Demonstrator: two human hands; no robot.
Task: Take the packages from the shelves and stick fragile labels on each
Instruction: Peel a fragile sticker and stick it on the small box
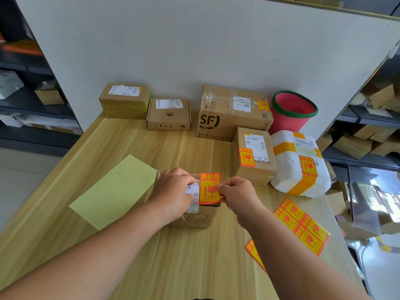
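Observation:
A small cardboard box [195, 218] stands on the wooden table [134, 144] in front of me. My left hand [173, 189] lies flat on its top, over a white shipping label. My right hand [234, 191] pinches the right edge of a red-and-yellow fragile label [209, 188] that sits over the box's top right part. Whether the label is fully stuck down I cannot tell. A sheet of fragile labels [302, 226] lies on the table to the right, with a second sheet [254, 253] partly under my right forearm.
A pale green backing sheet [112, 193] lies left of the box. Behind stand two unlabelled boxes [124, 100] [168, 114], a labelled SF box [233, 113], a labelled small box [254, 154], a labelled foam box [299, 163] and a red bucket [292, 111]. Shelves flank both sides.

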